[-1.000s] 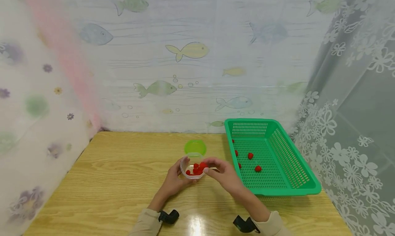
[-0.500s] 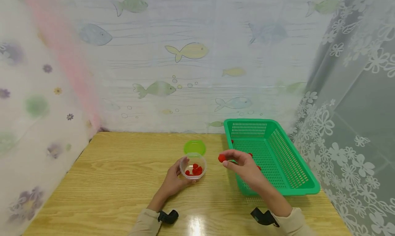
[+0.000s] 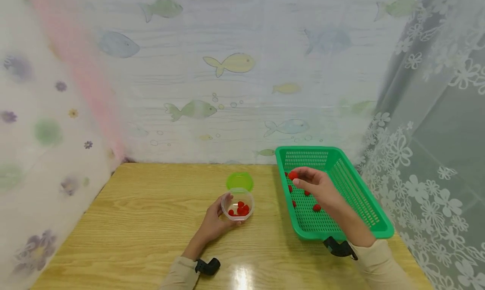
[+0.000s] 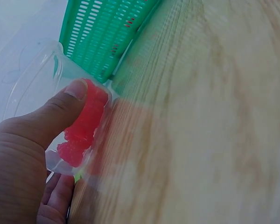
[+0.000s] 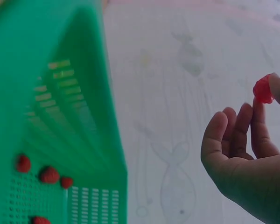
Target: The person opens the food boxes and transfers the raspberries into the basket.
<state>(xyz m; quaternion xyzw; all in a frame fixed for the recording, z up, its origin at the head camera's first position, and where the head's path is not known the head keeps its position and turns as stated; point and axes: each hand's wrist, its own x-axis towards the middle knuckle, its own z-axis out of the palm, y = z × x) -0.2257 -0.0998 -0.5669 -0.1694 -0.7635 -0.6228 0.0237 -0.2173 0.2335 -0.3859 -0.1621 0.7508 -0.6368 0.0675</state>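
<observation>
While the left hand point(image 3: 216, 222) is holding a clear container point(image 3: 229, 203), the right hand point(image 3: 318, 187) is pinching a red berry point(image 3: 293, 176)

Over on the right, the grip is closing thumb and fingertip around that single fruit, and the right wrist view is showing the pinch from the side, with the remaining fingers bending loosely. From the head view, the berry is appearing against the left part of a green basket point(image 3: 341, 235); the right wrist view is showing it clear of the basket floor. Down inside, scattered basket berries point(image 3: 316, 207) are lying on the mesh bottom, several of them along the left wall.

Across on the left, the other hand is gripping the container around its left side, its thumb pressing the outside in the left wrist view. A cluster of container berries point(image 3: 240, 210) is sitting at the bottom, showing red through the clear plastic.

Just beyond the container, a lime-green lid point(image 3: 240, 182) is lying on the wooden table point(image 3: 144, 210). Black wrist devices point(image 3: 207, 266) are riding on both arms beside beige sleeves point(image 3: 179, 274). Behind everything, a fish-patterned wall covering point(image 3: 235, 113) is hanging, and on the right a flowery lace curtain point(image 3: 428, 201) is draping down.
</observation>
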